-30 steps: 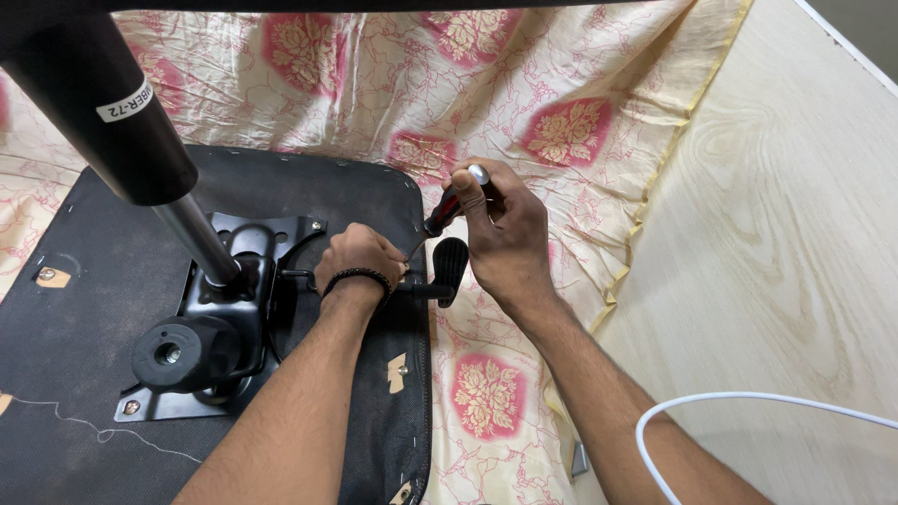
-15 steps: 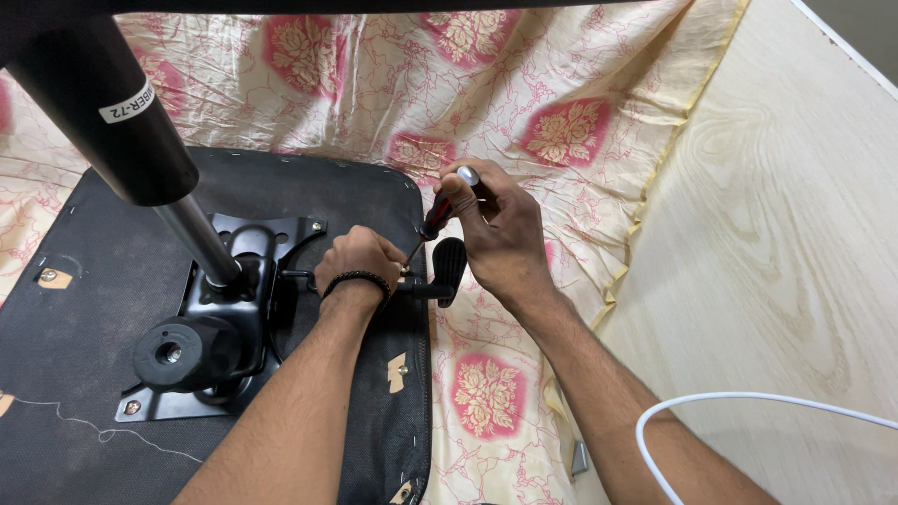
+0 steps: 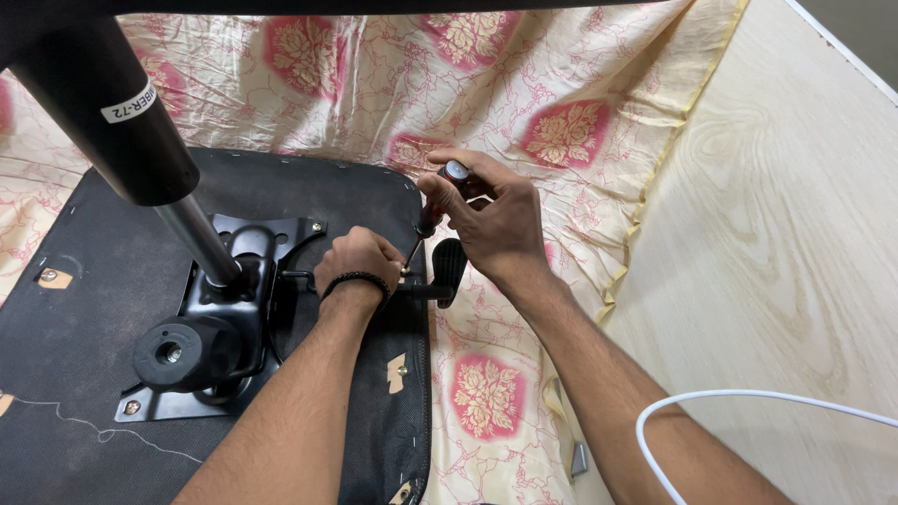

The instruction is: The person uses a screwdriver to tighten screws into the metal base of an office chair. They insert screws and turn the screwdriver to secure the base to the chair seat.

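1. The right hand [image 3: 496, 224] is closed around a red-handled screwdriver [image 3: 432, 217], whose tip angles down toward the left hand.
2. The left hand [image 3: 357, 260] is curled, steadying the black lever [image 3: 440, 281] just beside it.
3. Left of both hands sits the black metal mechanism plate [image 3: 234, 309] on the upturned seat base [image 3: 84, 327].

The upturned seat base [image 3: 84, 327] is black fabric with small tan tags, and the mechanism plate [image 3: 220, 309] bolted to it is glossy black. The gas cylinder [image 3: 103, 112] is matt black with a white label, its lower rod [image 3: 201, 243] silver. The cloth [image 3: 524, 112] is cream with fine red vine lines, pink-red flower squares and a yellow border. The screwdriver [image 3: 440, 201] handle is dark red and black, the wristband [image 3: 355, 279] black, the lever paddle [image 3: 449, 266] black, the cable [image 3: 748, 397] white, the floor [image 3: 795, 234] pale wood grain
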